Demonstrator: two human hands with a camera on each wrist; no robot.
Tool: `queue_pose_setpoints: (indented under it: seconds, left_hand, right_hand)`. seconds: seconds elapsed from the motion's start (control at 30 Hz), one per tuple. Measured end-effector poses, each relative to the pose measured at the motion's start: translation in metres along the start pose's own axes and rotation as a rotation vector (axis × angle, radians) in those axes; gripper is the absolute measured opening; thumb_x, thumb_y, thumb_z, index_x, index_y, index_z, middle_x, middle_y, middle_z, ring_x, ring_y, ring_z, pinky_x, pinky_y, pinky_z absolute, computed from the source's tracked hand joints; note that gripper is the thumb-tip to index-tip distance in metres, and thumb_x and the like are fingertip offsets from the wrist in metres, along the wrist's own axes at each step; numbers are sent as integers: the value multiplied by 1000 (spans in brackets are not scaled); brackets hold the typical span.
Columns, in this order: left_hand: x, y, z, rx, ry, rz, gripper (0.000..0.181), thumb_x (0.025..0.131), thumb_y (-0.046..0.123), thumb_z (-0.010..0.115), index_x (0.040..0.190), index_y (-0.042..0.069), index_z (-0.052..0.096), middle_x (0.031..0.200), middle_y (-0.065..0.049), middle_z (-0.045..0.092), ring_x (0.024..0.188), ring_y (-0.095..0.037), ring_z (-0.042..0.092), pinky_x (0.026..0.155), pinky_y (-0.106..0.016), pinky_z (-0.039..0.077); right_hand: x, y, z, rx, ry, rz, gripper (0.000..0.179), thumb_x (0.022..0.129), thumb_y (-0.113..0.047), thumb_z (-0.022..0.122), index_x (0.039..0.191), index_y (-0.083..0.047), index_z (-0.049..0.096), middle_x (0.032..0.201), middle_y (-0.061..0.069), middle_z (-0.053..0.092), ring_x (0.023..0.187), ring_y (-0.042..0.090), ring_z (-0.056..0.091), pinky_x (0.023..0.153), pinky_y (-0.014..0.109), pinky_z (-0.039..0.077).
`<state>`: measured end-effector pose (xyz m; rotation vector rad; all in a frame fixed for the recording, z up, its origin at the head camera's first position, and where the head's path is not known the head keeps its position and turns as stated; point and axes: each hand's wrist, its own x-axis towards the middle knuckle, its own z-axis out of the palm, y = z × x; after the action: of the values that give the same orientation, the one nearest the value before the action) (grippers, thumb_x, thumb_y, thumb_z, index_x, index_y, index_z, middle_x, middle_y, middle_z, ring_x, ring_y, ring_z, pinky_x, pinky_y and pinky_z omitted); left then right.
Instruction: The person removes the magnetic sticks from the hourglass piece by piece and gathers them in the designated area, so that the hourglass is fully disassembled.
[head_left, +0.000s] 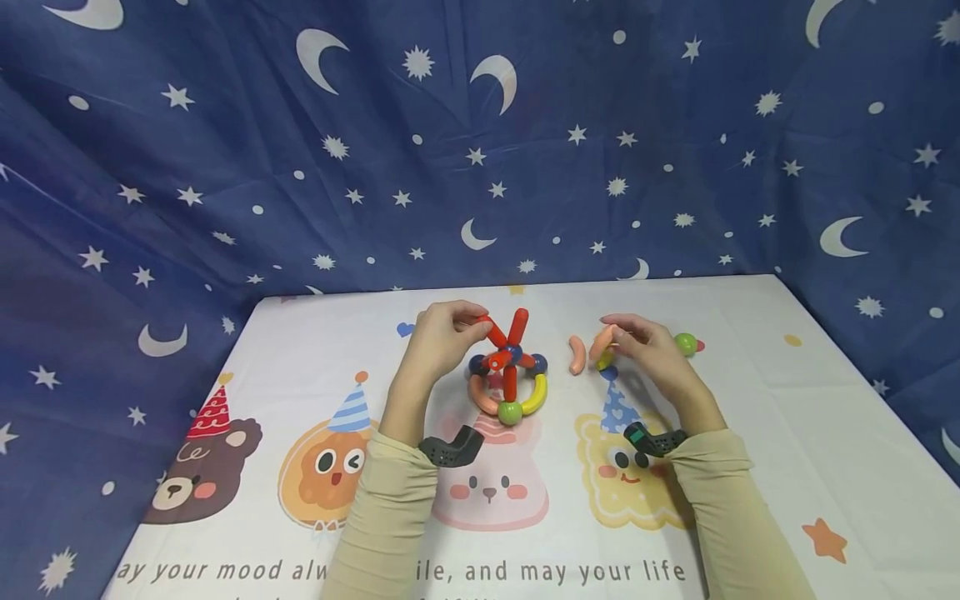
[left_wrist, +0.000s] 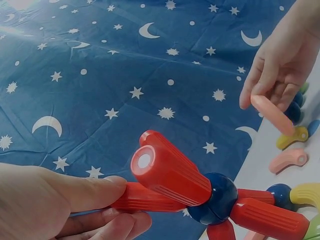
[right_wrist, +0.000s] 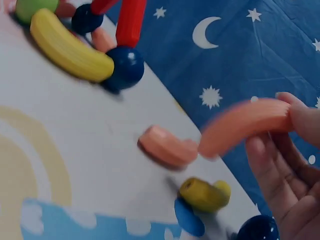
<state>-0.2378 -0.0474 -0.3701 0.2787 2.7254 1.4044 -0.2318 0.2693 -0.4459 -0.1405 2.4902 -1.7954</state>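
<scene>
My left hand (head_left: pixel 448 335) pinches the end of a red rod (left_wrist: pixel 150 198) between thumb and fingers. That rod joins a blue centre ball (left_wrist: pixel 215 199), from which several other red rods stick out. Below them, an orange curved rod (head_left: pixel 482 395) and a yellow curved rod (head_left: pixel 537 393) meet at a green ball (head_left: pixel 510 412), forming a rounded base with blue balls (head_left: pixel 539 363) at its sides. To the right of this build, my right hand (head_left: pixel 647 343) pinches one end of another orange curved rod (right_wrist: pixel 245 122), raised over the table and blurred in its wrist view.
Between the hands lies a loose orange curved rod (head_left: pixel 577 355). Near it are a yellow curved rod (right_wrist: pixel 204 194) and a blue ball (right_wrist: pixel 258 230). A green ball (head_left: pixel 686 344) sits beyond my right hand. A starry blue curtain (head_left: pixel 450 183) hangs behind the printed tablecloth (head_left: pixel 757 350).
</scene>
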Motion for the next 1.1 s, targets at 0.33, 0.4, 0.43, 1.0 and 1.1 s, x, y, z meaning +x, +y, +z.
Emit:
queue_pose_setpoints:
  seconds: [0.33, 0.4, 0.43, 1.0, 1.1]
  left_hand:
    - [1, -1, -2, 7, 6, 2, 25, 87, 21, 68, 110, 12, 69, 94, -2, 73, 86, -15, 68, 75, -34, 53]
    - [1, -1, -2, 6, 0, 4, 26, 87, 22, 68, 111, 12, 69, 94, -2, 73, 86, -15, 68, 75, -34, 53]
    - [1, -2, -3, 6, -5, 5, 26, 87, 22, 68, 112, 12, 69, 95, -2, 73, 86, -15, 68, 75, -34, 53]
    - [3, -6, -3, -5, -45, 24, 27, 87, 19, 69, 113, 15, 69, 98, -2, 73, 87, -14, 69, 80, -36, 54]
    - [3, -6, -2, -7, -40, 22, 26, 87, 19, 69, 113, 15, 69, 98, -2, 73, 87, -14, 69, 80, -36, 54]
  right_hand:
    - [5, -19, 11, 673, 110, 136, 32, 105, -27, 25, 129, -12, 40, 100, 1, 43, 75, 7, 53, 67, 15, 48]
    - [6, -22, 12, 691, 134, 152, 35, 105, -31, 26, 129, -11, 40, 94, 0, 39, 67, 6, 46, 59, 15, 43]
    - [7, -23, 13, 660, 144, 161, 35, 104, -32, 29, 130, -10, 40, 89, -2, 40, 64, 5, 44, 56, 15, 40]
    - [9, -17, 30, -62, 277, 180, 60, 86, -56, 59, 133, -19, 57, 128, 6, 62, 123, 20, 52, 107, 40, 40]
    - [11, -14, 32, -175, 275, 146, 56, 88, -53, 58, 131, -16, 58, 123, 8, 64, 111, 23, 59, 91, 36, 50]
